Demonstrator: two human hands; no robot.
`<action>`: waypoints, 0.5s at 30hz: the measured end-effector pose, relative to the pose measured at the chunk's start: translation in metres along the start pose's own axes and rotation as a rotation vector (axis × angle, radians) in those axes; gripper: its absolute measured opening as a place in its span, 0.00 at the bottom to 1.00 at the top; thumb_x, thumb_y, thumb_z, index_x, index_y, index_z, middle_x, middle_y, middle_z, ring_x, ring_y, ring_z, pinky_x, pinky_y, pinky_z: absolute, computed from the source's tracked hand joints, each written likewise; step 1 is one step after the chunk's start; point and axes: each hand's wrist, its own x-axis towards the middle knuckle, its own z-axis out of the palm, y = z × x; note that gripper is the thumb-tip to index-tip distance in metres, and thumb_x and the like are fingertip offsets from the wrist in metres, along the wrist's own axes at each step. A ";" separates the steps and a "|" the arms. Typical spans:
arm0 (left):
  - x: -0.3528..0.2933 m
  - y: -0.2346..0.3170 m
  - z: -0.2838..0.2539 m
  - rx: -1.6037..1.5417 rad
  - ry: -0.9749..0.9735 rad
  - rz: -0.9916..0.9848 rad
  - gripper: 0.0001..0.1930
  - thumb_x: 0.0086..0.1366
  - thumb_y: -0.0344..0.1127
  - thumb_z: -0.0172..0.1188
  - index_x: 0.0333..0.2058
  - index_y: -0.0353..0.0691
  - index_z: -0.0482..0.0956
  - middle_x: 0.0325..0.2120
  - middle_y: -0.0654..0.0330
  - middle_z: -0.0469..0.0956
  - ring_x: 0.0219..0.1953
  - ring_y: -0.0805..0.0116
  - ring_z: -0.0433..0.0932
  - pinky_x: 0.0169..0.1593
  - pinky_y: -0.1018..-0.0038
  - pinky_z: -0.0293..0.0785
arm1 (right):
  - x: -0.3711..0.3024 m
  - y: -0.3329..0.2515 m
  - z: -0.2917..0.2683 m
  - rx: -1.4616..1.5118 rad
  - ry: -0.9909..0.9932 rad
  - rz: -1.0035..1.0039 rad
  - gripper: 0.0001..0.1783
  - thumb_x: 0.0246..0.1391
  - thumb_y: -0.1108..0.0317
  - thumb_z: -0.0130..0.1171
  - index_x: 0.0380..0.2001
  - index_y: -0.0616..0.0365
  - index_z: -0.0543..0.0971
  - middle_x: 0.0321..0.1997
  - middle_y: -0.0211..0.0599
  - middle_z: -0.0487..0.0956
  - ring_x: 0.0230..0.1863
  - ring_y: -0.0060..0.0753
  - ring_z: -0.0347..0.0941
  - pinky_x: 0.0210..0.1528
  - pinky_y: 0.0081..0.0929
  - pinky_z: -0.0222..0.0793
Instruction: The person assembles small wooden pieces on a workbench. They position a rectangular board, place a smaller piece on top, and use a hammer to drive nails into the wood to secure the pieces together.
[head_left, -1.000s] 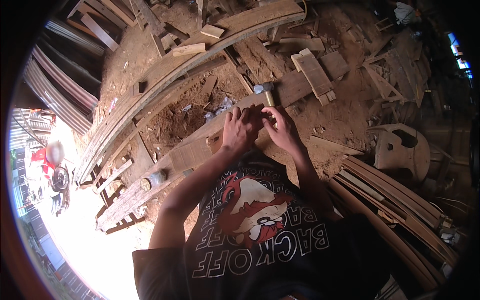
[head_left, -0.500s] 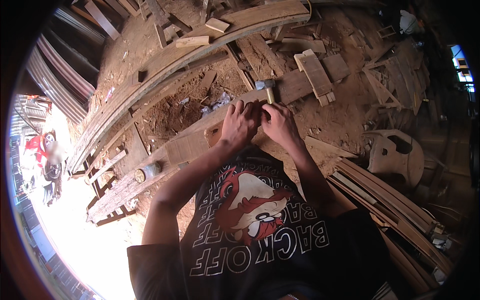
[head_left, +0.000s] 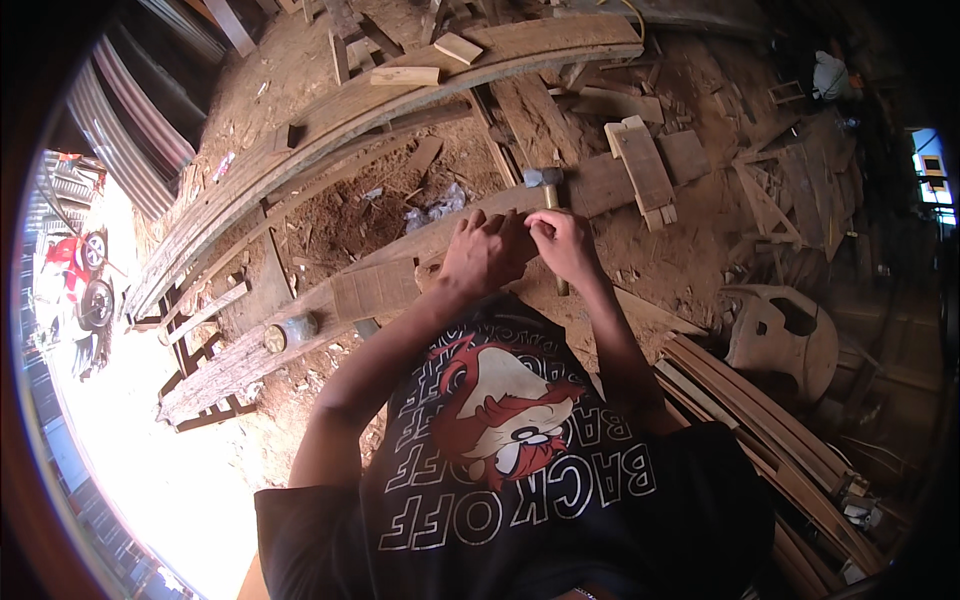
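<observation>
My left hand [head_left: 484, 252] is closed over the near edge of a long plank, its knuckles up; whatever its fingers grip is hidden under them. Right beside it, my right hand [head_left: 564, 246] is closed with thumb and fingertips pinched together; anything between them is too small to make out. A hammer [head_left: 543, 177] lies across the plank just past the right hand, and its handle passes behind that hand. A flat wooden piece [head_left: 375, 290] rests on the plank left of my left hand. Farther left, a clear jar [head_left: 297, 330] lies on its side.
Beyond the plank runs a long curved beam [head_left: 330, 125] with loose wood offcuts [head_left: 405, 76] on it. Short boards [head_left: 643, 172] lie stacked at the plank's right end. Stacked timber [head_left: 760, 430] and a shaped wooden panel [head_left: 780, 345] are at right. A red motorbike [head_left: 75, 275] stands far left.
The view has shifted slightly. My right hand has turned a little and its fingers have drawn in; more of the hammer's handle shows below it. My left hand stays in about the same place.
</observation>
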 end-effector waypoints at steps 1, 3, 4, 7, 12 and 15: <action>-0.002 -0.006 -0.008 -0.070 0.008 -0.033 0.38 0.58 0.49 0.74 0.64 0.41 0.73 0.52 0.51 0.84 0.55 0.46 0.80 0.57 0.52 0.77 | -0.002 0.002 -0.007 0.204 -0.071 0.022 0.12 0.71 0.63 0.59 0.41 0.61 0.85 0.38 0.36 0.87 0.40 0.32 0.83 0.42 0.38 0.77; -0.002 -0.013 -0.027 -0.445 -0.244 -0.351 0.48 0.57 0.55 0.79 0.69 0.40 0.65 0.54 0.47 0.83 0.60 0.42 0.80 0.60 0.51 0.79 | -0.009 0.002 -0.017 0.432 0.041 0.197 0.20 0.77 0.58 0.55 0.62 0.56 0.78 0.48 0.32 0.85 0.48 0.25 0.79 0.54 0.34 0.75; -0.004 -0.014 -0.037 -0.535 -0.209 -0.339 0.47 0.59 0.51 0.79 0.69 0.38 0.65 0.56 0.41 0.81 0.59 0.42 0.81 0.56 0.51 0.81 | -0.013 0.000 -0.016 0.526 0.125 0.264 0.25 0.76 0.56 0.57 0.69 0.53 0.71 0.54 0.36 0.83 0.54 0.28 0.78 0.59 0.34 0.73; -0.003 0.003 -0.055 -0.579 0.127 -0.162 0.45 0.59 0.50 0.79 0.69 0.37 0.66 0.57 0.40 0.78 0.58 0.42 0.81 0.57 0.53 0.82 | -0.026 -0.014 0.000 0.926 -0.129 0.160 0.59 0.64 0.46 0.70 0.83 0.41 0.42 0.76 0.40 0.65 0.75 0.38 0.63 0.73 0.41 0.65; 0.011 0.035 -0.074 -0.663 0.346 -0.083 0.33 0.67 0.51 0.73 0.61 0.33 0.73 0.54 0.42 0.76 0.58 0.41 0.77 0.58 0.53 0.77 | -0.029 -0.039 0.025 0.887 -0.441 0.070 0.69 0.49 0.51 0.83 0.81 0.54 0.45 0.59 0.33 0.73 0.60 0.31 0.72 0.61 0.35 0.72; 0.023 0.018 -0.094 -0.475 0.269 -0.003 0.21 0.73 0.46 0.66 0.52 0.33 0.77 0.48 0.42 0.79 0.52 0.41 0.79 0.52 0.53 0.77 | -0.028 -0.048 0.024 0.953 -0.349 0.092 0.60 0.50 0.59 0.80 0.77 0.58 0.52 0.47 0.28 0.72 0.47 0.24 0.73 0.51 0.28 0.72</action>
